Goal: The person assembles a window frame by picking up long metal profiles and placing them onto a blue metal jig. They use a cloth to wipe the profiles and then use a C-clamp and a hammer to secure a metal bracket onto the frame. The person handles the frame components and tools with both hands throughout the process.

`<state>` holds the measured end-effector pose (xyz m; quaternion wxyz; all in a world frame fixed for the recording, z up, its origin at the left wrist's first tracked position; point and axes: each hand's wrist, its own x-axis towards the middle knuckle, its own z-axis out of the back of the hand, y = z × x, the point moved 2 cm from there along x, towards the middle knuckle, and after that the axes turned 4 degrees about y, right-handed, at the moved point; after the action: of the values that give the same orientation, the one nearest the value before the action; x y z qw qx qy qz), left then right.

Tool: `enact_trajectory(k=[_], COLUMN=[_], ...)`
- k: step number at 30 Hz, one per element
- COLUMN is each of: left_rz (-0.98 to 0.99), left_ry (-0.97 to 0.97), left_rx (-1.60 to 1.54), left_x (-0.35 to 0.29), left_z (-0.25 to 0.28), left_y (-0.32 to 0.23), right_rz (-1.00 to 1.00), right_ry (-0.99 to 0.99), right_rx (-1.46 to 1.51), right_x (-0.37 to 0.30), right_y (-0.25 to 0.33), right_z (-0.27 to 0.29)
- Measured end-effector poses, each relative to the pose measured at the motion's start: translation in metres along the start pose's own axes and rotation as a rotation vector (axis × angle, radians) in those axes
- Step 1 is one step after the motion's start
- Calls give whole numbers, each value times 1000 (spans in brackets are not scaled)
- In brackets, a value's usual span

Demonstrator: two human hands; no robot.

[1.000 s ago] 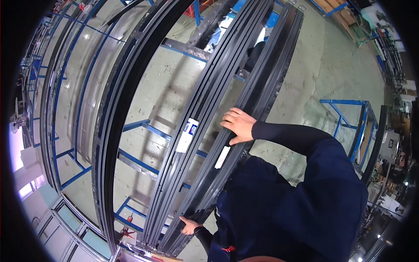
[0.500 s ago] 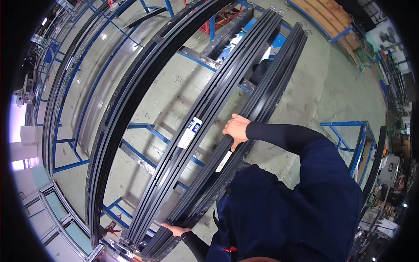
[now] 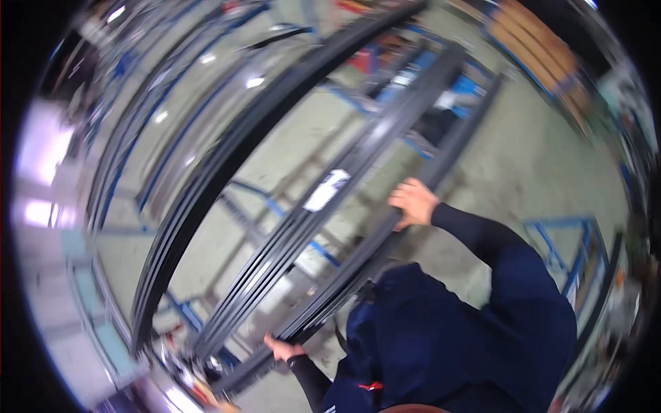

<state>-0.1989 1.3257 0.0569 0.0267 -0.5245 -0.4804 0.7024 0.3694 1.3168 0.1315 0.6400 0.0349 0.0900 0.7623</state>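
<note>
A long dark grey metal profile (image 3: 456,146) lies slantwise in front of me, from far right to near left. Around its upper part wraps my right hand (image 3: 414,202), closed on the profile with fingers over the top edge. Lower down, my left hand (image 3: 282,347) grips the near end from the side, thumb showing and the other fingers partly hidden. Beside it runs a second grooved dark profile (image 3: 275,244) bearing a white label (image 3: 327,191). Motion blur smears the finer details.
Farther left, another long black profile (image 3: 206,165) rests across the blue-framed rack. A blue metal stand (image 3: 561,227) is at the right. Wooden boards (image 3: 533,41) are at the far right, and a pale panelled frame (image 3: 110,337) at the lower left.
The held profile has tilted and now shows a narrower side, with its inner channel and white label out of sight. Both hands still hold it. The whole view has shifted and blurred.
</note>
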Motion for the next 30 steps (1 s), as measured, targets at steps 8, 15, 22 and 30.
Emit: enact_trajectory(k=[8,15,22,30], left_rz=[-260,-263,-117,-376], left_ry=[-360,-536,-476,-502], left_rx=[13,179,158,-2], left_x=[18,28,-2,-81], left_z=[-10,13,6,30], left_y=[0,20,1,-41], right_rz=[-33,-55,24,191], right_ry=[14,465,482,318], right_rx=[-39,-150,-121,-10], right_x=[1,23,24,5], right_y=[7,2,-8,19], right_z=[-10,-2,8,77])
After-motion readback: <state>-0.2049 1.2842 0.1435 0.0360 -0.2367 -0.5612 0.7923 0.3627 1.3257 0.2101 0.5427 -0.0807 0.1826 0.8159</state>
